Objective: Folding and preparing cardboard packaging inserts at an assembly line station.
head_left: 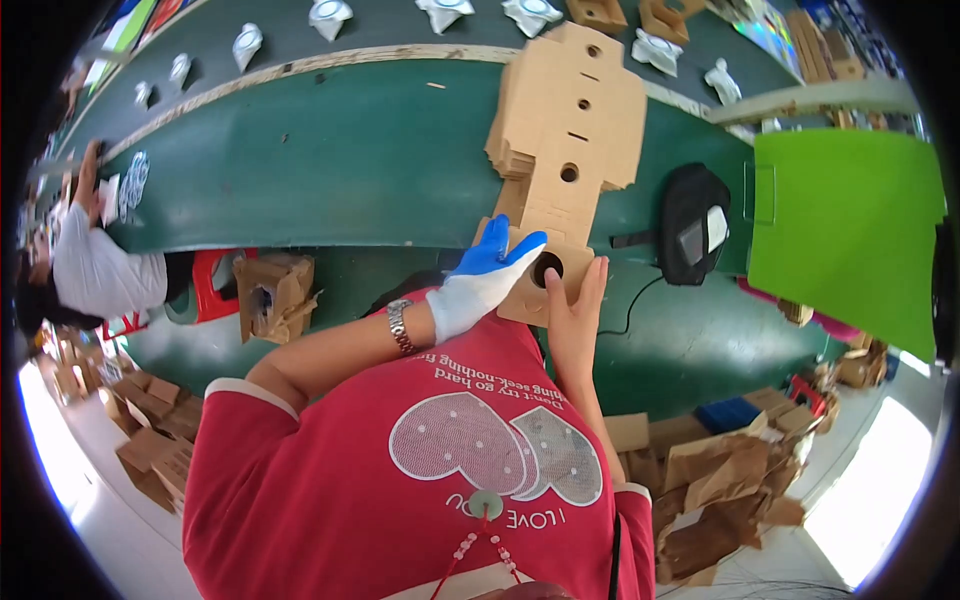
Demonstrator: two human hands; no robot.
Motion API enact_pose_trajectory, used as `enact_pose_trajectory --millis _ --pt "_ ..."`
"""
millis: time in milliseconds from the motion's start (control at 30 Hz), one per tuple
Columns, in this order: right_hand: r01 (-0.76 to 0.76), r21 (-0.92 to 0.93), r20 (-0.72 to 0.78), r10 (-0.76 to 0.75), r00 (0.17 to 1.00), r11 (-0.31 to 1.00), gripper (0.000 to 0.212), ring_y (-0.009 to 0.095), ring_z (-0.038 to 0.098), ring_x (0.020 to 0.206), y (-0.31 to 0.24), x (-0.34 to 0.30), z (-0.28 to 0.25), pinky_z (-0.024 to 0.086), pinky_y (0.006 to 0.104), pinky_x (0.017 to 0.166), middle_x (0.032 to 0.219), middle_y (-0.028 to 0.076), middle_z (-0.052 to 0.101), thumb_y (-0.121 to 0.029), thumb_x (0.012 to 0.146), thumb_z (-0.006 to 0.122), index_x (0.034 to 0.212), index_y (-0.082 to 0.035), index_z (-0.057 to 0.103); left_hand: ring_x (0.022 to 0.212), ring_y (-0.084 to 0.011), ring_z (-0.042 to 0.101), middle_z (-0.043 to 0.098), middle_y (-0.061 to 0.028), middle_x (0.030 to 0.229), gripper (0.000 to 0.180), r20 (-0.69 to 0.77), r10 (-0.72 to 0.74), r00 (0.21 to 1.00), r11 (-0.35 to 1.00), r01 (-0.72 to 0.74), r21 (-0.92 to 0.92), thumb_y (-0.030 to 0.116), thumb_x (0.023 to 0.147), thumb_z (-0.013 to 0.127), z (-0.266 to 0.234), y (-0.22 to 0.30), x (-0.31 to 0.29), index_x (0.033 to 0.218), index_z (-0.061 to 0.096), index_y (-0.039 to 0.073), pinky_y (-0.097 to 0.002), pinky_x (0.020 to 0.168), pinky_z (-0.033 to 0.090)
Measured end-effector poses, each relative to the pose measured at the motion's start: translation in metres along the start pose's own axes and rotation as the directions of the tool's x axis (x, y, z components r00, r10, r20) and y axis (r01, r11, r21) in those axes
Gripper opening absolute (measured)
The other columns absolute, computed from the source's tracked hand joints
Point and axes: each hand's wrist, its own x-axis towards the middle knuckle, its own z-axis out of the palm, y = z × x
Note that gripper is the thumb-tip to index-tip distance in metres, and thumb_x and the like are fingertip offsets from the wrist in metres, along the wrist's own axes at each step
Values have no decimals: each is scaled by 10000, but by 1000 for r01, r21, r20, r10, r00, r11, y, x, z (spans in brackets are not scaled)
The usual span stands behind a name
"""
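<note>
Both my hands are at a brown cardboard box blank (520, 302) with a round hole, close to my chest at the table's near edge. My left hand (484, 272), in a white glove with blue-coated fingers, grips its left side, with the thumb stretched across the top. My bare right hand (574, 318) holds the right side, the thumb beside the hole and the fingers along the edge. Just beyond lies a stack of flat cardboard blanks (570, 120) with round holes and slits. Some of my left fingertips are hidden.
A black bag (692, 225) lies right of the stack, beside a bright green panel (850, 225). Several white-wrapped items (445, 12) sit on the belt beyond the table (330, 150). Torn cartons (720, 490) stand at lower right. Another person (105, 265) sits at far left near an open carton (275, 295).
</note>
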Motion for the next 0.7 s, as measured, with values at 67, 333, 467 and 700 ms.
enact_pose_trajectory --millis 67,333,467,700 --pt "69 -23 -31 -70 997 997 761 386 153 1477 -4 -7 6 160 432 1192 1572 285 152 -213 962 612 1489 113 170 1453 -283 291 287 -257 1545 807 -117 41 992 994 -29 104 391 962 603 8 6 -3 1538 173 24 -314 1139 293" --pt "217 271 -274 -141 951 938 235 150 529 930 -35 -5 16 447 294 837 1035 108 524 -102 981 586 1113 7 426 1041 -267 626 620 -160 1119 668 -274 274 922 960 -247 128 406 876 723 -2 32 -24 1328 423 17 -385 887 495" --pt "140 367 -139 -95 986 920 224 98 519 770 -60 6 11 441 262 678 891 53 546 -130 984 597 1083 -15 431 661 -123 592 637 -16 852 402 -58 237 970 919 -243 -311 358 896 713 -17 67 -27 1128 586 55 -258 586 470" --pt "-284 782 383 -69 921 555 293 68 281 494 -103 47 -5 245 265 471 602 -64 300 -316 1032 500 826 -108 479 937 -120 626 641 -73 1092 441 38 328 944 639 -192 -744 385 981 592 -43 89 -30 1276 537 62 -240 787 513"
